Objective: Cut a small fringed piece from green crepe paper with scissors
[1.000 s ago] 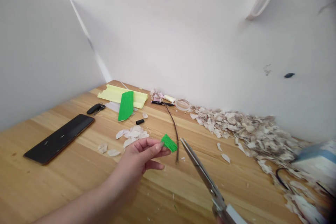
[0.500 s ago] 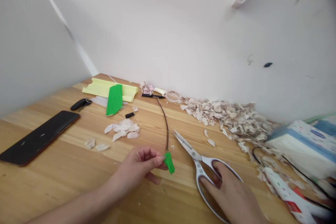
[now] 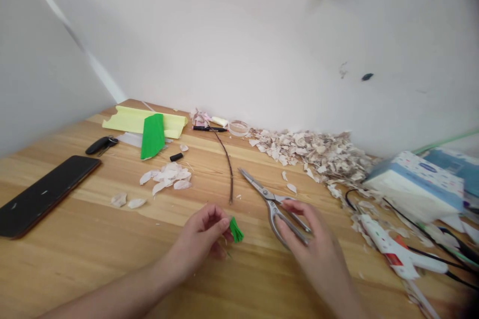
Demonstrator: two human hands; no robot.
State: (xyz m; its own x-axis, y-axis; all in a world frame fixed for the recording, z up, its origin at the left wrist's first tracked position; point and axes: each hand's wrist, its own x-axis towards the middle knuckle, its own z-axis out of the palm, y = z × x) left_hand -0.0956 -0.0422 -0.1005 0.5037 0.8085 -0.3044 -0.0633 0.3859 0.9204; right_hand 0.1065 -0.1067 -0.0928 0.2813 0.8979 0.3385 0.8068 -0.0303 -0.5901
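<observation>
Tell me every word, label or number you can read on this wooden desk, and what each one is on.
No text reads clearly in this picture.
White and blue tissue box: a small dark blue oval logo, too blurred to read.
Black marker pen by the wall: any print is too small to read.
White hot glue gun: a red patch, no legible lettering.
Black smartphone: dark screen, nothing showing.
Silver scissors under the right hand: no marking visible.

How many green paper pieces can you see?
2. A small green piece is pinched in the left hand, and a big green piece lies on the yellow paper at the back left.
</observation>
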